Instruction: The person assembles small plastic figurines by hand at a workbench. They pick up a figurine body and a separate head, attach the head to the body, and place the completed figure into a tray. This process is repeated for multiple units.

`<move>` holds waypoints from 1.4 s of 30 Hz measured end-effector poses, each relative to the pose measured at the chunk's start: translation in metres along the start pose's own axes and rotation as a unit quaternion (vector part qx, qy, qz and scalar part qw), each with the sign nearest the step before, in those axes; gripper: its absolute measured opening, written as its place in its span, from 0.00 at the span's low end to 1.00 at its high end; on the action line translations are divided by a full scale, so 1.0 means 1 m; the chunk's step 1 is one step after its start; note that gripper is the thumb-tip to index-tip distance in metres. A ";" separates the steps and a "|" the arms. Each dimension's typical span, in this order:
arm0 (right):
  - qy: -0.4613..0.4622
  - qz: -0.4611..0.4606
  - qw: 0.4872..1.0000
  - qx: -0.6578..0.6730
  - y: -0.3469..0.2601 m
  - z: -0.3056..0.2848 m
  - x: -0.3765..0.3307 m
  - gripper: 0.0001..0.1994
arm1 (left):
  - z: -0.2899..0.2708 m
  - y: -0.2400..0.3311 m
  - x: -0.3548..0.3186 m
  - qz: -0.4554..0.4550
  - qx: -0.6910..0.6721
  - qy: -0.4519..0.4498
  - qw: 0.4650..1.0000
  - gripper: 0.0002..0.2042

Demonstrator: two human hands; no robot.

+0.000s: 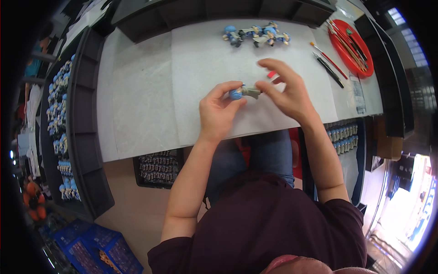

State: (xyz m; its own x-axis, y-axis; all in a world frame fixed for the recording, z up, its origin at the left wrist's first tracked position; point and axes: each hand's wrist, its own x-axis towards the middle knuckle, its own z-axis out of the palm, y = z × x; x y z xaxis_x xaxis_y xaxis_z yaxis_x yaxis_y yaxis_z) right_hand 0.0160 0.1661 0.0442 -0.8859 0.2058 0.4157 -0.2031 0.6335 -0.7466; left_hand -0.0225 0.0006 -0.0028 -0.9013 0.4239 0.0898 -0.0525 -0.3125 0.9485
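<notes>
A small figurine (243, 92) with a blue head and a greyish-green lower part lies sideways above the white sheet. Its head end is pinched between the thumb and fingers of my left hand (219, 107). At the other end is my right hand (289, 93), its thumb tip at or very near the figurine; whether they touch is unclear. The right index finger is raised well apart from the thumb. Something small and red (272, 74) shows by the right fingers; I cannot tell what it is. Further back stands a cluster of several similar figurines (256, 35).
On the right, a red oval tray (340, 34) bears brushes; a red brush (335, 61) and a black pen-like tool (329, 71) lie beside it. Dark trays border the table at the back (219, 13) and left (84, 109). Figurines (342, 137) fill another tray below the right edge.
</notes>
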 end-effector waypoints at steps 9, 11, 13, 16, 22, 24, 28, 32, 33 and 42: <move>0.182 0.041 0.982 -0.023 0.024 -0.104 -0.071 0.13 | 0.015 0.000 -0.002 0.017 0.153 -0.014 0.988 0.20; 0.304 0.176 0.936 -0.017 0.057 -0.155 -0.116 0.13 | 0.015 -0.001 -0.003 0.009 0.179 -0.017 0.984 0.17; 0.411 0.180 0.894 -0.013 0.096 -0.207 -0.179 0.13 | 0.018 -0.001 -0.004 0.007 0.211 -0.023 0.977 0.16; 0.452 0.353 0.794 -0.201 0.132 -0.246 -0.278 0.11 | 0.023 0.001 -0.003 0.001 0.252 -0.014 0.968 0.14; 0.375 0.557 0.691 -0.269 0.186 -0.208 -0.403 0.13 | 0.031 0.001 -0.003 -0.009 0.303 0.021 0.953 0.13; 0.396 0.553 0.694 -0.238 0.194 -0.194 -0.406 0.13 | 0.033 0.000 -0.003 -0.012 0.305 0.029 0.952 0.12; 0.417 0.508 0.719 -0.227 0.210 -0.177 -0.399 0.13 | 0.034 0.000 -0.003 -0.011 0.308 0.037 0.951 0.12; 0.341 0.510 0.743 -0.267 0.209 -0.183 -0.391 0.13 | 0.029 -0.004 -0.004 -0.006 0.312 0.053 0.949 0.11; 0.302 0.510 0.748 -0.299 0.201 -0.187 -0.385 0.14 | 0.025 -0.007 -0.002 -0.003 0.302 0.044 0.952 0.11; 0.465 0.131 0.871 -0.087 0.119 -0.164 -0.190 0.14 | 0.017 -0.008 0.002 0.027 0.235 -0.013 0.972 0.11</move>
State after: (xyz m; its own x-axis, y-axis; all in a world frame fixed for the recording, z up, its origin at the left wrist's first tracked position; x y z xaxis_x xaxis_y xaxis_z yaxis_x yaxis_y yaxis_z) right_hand 0.2282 0.3252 -0.0382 -0.1554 0.8246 0.5439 0.0941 0.5605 -0.8228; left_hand -0.0166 0.0183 -0.0046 -0.8854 0.4418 0.1447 0.2018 0.0849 0.9757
